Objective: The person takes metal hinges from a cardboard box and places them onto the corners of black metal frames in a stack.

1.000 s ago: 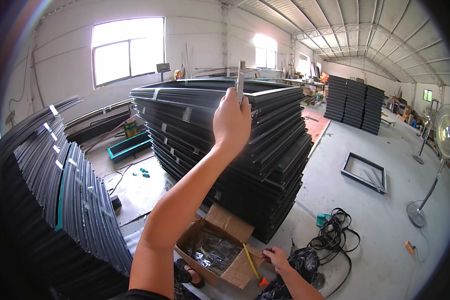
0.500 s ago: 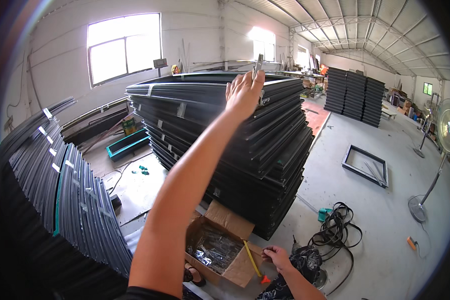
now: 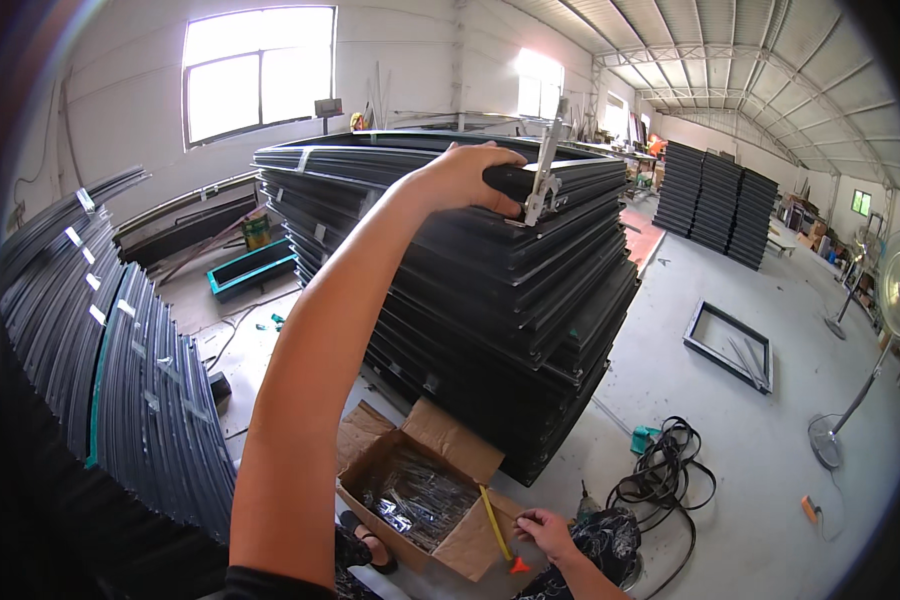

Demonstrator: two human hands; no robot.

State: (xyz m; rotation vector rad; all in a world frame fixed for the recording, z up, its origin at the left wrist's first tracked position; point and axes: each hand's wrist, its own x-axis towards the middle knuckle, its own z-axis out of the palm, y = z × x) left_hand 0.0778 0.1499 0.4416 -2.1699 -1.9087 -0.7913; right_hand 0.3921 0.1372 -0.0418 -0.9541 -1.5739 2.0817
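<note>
My left hand reaches across to the near corner of a tall stack of black frames. Its fingers curl round the black grip of an upright metal clamp-like tool, which stands at the top frame's corner. Low on the right, my right hand hovers above my patterned trouser leg, with thumb and fingertips together. Whatever they pinch, if anything, is too small to tell. Beside that hand stands an open cardboard box holding many slim, shiny pieces. A yellow strip with an orange-red end lies across its flap.
Another pile of dark frames leans at the left. Coiled black straps and a power tool lie on the floor at right. Beyond are a single frame, a standing fan and another frame stack.
My left hand has gone from lying flat at the stack's corner to curling round the tool's black grip. The view has shifted slightly; my right hand stays low near the box.
</note>
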